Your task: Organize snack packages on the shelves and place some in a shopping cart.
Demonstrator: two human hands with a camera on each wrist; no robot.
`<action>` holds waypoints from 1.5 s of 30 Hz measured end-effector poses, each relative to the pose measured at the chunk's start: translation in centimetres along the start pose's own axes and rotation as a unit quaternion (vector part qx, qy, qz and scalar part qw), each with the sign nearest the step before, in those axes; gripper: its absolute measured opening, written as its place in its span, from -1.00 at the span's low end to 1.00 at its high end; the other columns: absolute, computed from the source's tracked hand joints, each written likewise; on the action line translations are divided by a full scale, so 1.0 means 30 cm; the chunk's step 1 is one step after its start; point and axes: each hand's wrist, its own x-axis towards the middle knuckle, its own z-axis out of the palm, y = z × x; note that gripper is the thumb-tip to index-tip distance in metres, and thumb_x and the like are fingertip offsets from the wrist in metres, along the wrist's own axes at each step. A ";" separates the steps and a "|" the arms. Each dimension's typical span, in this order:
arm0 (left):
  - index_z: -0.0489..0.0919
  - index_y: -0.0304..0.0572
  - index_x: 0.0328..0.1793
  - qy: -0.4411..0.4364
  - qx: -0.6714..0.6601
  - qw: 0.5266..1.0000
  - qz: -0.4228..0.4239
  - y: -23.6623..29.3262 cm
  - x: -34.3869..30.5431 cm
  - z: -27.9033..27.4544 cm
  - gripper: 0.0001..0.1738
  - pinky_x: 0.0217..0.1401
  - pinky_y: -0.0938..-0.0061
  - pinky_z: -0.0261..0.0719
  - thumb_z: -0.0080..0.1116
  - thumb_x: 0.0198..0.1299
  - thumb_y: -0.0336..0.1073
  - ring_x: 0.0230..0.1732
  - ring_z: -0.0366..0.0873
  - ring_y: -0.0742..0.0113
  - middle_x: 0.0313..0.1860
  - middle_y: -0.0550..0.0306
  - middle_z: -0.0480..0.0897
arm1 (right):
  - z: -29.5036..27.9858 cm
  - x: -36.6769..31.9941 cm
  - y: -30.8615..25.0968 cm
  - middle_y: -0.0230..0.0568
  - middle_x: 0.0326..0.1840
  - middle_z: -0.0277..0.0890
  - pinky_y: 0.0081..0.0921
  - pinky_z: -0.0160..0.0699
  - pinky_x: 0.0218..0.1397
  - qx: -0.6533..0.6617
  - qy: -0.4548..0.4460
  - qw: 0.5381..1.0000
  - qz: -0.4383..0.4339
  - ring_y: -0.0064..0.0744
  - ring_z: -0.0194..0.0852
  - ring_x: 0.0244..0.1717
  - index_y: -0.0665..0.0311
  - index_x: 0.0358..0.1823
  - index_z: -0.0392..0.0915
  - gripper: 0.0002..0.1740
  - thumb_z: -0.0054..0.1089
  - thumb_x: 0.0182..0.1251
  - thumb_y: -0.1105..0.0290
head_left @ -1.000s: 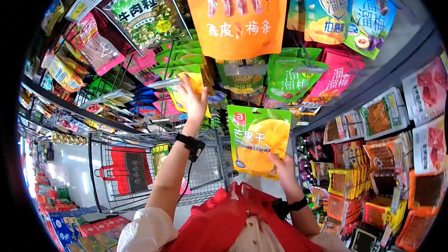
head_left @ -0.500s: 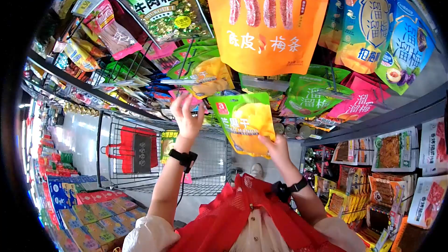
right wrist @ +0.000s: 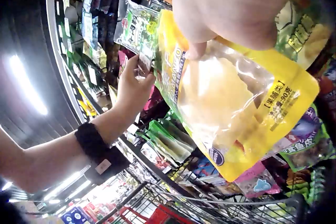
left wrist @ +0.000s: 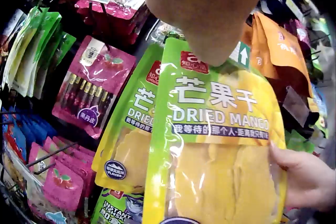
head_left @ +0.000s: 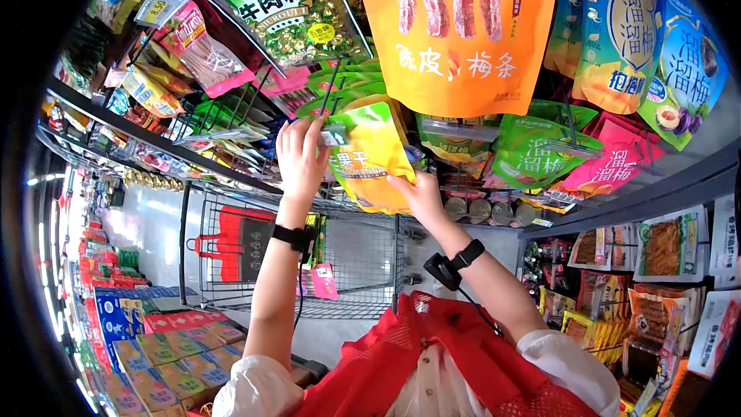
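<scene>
Right hand at right edge of mango bag

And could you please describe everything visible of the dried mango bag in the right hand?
The dried mango bag is a glossy, plastic-looking pouch, green at top and left, yellow elsewhere. It bears a red logo, white Chinese characters, DRIED MANGO beneath them and a dark text band; a clear window below shows pale yellow slices. The right hand pinches its right edge, thumb in front. It tilts slightly, before a similar bag. The left hand is near its top; contact is unclear.
</scene>
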 end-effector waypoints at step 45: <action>0.19 -0.14 0.26 -0.082 -0.065 0.992 -0.070 0.020 -0.073 -0.124 -0.34 0.30 0.13 -0.02 0.07 -0.05 -0.43 0.32 0.08 0.13 0.24 0.06 0.25 | -0.013 -0.094 0.150 -0.07 -0.40 0.53 -0.16 0.43 -0.38 -0.416 0.058 0.907 0.032 0.00 0.48 -0.37 0.24 -0.07 0.31 -0.66 -0.02 0.21 0.21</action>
